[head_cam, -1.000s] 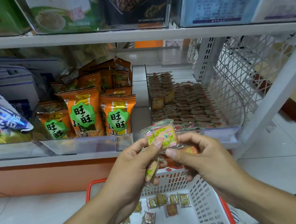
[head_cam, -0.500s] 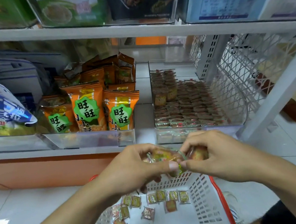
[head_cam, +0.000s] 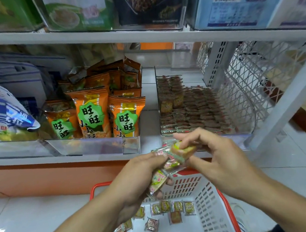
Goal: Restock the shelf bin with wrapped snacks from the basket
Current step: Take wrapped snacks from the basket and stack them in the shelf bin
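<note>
Shelf bags (head_cam: 92,112) read 旺旺; both hands hold wrapped snacks (head_cam: 173,157).

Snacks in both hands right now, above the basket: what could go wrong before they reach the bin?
1. The left hand grips several wrapped snacks in a loose bunch; one may slip back into the basket or onto the floor.
2. The right hand pinches one snack only by its fingertips, so it could drop.
3. The bin already looks well filled with neat rows; dropped snacks may disturb them.
</note>
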{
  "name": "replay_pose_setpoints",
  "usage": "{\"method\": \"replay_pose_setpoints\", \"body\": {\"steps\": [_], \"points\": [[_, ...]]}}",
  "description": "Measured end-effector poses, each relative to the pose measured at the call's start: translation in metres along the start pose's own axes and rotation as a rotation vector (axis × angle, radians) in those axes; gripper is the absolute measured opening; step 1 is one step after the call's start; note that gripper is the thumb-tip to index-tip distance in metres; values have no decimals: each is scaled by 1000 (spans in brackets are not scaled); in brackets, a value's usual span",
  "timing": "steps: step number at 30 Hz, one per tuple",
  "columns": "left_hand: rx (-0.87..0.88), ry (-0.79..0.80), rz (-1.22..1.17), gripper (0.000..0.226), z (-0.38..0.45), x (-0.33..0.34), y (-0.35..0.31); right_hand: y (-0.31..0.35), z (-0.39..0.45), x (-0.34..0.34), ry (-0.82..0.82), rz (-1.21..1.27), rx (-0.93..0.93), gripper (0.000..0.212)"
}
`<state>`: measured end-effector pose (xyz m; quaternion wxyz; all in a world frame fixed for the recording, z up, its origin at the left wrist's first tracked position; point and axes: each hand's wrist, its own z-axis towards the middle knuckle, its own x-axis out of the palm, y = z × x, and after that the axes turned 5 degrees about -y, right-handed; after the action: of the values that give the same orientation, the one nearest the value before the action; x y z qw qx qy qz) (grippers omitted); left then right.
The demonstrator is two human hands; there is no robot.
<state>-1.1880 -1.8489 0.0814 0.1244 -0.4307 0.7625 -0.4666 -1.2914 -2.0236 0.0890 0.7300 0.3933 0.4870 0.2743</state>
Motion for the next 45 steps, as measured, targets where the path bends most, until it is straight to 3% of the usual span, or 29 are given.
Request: {"method": "replay_pose_setpoints", "body": {"steps": [5, 9, 17, 21, 24, 27, 31, 38, 40, 42, 45], "points": [[46, -46, -88, 24, 1, -2, -1, 6, -5, 0, 23, -134, -24, 23], [66, -64, -128, 23, 1, -3, -2, 7, -5, 1, 27, -21, -8, 13], [166, -27, -85, 16, 3, 1, 2, -2, -5, 6, -149, 335, 265, 39], [208, -19, -3, 20, 2, 1, 0, 0, -4, 9, 43, 363, 406, 52], [203, 25, 28, 21, 2, 3, -2, 5, -5, 11, 216, 295, 445, 37], [202, 40, 40, 26, 4, 6, -5, 8, -3, 12, 216, 389, 522, 29], [227, 18, 53, 32, 10, 9, -18, 17, 10, -3, 220, 484, 489, 35], [274, -44, 53, 60, 25, 14, -33, 8, 71, -35, -95, 163, 382, 50], [317, -49, 70, 74, 30, 17, -37, -8, 98, -37, -193, 95, 367, 44], [338, -42, 68, 87, 35, 21, -41, -33, 130, -39, -290, -9, 393, 33], [338, -43, 71, 95, 43, 25, -47, -67, 172, -46, -360, -223, 475, 46]]}}
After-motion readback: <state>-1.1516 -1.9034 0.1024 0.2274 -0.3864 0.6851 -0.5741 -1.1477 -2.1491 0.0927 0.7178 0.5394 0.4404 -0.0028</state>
